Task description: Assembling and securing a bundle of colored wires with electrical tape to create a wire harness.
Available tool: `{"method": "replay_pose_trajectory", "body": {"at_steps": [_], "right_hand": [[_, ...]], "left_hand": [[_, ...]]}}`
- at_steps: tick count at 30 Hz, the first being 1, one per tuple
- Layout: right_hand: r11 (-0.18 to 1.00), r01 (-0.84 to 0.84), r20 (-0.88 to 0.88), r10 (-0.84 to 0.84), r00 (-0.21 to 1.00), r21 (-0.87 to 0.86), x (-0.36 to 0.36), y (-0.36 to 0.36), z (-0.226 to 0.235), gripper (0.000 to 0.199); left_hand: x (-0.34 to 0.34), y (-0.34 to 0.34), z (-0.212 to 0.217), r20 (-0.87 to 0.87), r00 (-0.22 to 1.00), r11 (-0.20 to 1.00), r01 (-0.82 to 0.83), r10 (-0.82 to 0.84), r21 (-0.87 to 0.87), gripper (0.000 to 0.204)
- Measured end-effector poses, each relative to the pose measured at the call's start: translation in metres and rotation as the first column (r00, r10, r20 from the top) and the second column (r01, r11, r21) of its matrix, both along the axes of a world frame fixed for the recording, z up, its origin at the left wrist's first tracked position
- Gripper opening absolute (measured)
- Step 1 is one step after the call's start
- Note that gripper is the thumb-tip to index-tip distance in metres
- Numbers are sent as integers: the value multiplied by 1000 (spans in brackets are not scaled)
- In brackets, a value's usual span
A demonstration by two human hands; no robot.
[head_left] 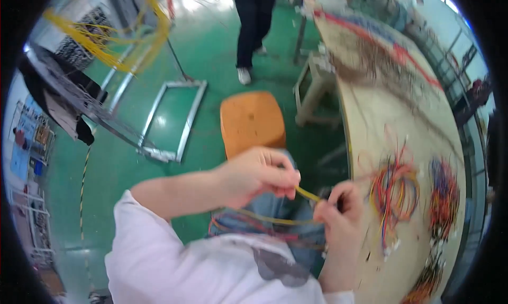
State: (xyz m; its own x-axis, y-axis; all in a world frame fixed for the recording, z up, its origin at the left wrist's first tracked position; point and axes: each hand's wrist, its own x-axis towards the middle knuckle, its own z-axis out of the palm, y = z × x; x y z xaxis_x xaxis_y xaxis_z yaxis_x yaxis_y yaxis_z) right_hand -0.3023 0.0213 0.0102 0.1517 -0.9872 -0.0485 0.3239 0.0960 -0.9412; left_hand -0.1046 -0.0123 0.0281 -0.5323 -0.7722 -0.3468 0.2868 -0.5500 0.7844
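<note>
In the head view, my left hand (254, 178) closes thumb and fingertips on a yellow wire (308, 195), and my right hand (341, 211), fingers curled, pinches it just to the right. The short stretch between them looks straight, probably because a grip at both ends steadies it in front of my body. A looser yellow strand (278, 220) hangs below, over my lap (267, 204), where red wires (254, 227) lie, likely for easy reach. On the table (365, 129) to my right, a coiled wire bundle (394, 190) sits apart from a denser bundle (443, 195), perhaps so they don't tangle.
</note>
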Motion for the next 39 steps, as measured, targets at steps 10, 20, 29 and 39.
{"method": "replay_pose_trajectory", "body": {"at_steps": [10,20,29,39], "right_hand": [[990,-110,-158,124,980,93,-9,-13,13,15],[979,-197,-71,201,977,55,-10,-13,2,16],[970,-233,47,230,972,69,-15,-13,3,16],[961,-260,23,259,966,98,-12,-13,2,16]], "left_hand": [[1,-13,6,-52,985,980,169,-164,107,20],[1,-3,17,35,986,976,153,-160,156,29],[1,0,9,-69,983,961,180,-169,209,32],[-2,1,-10,528,763,199,490,373,-849,22]]}}
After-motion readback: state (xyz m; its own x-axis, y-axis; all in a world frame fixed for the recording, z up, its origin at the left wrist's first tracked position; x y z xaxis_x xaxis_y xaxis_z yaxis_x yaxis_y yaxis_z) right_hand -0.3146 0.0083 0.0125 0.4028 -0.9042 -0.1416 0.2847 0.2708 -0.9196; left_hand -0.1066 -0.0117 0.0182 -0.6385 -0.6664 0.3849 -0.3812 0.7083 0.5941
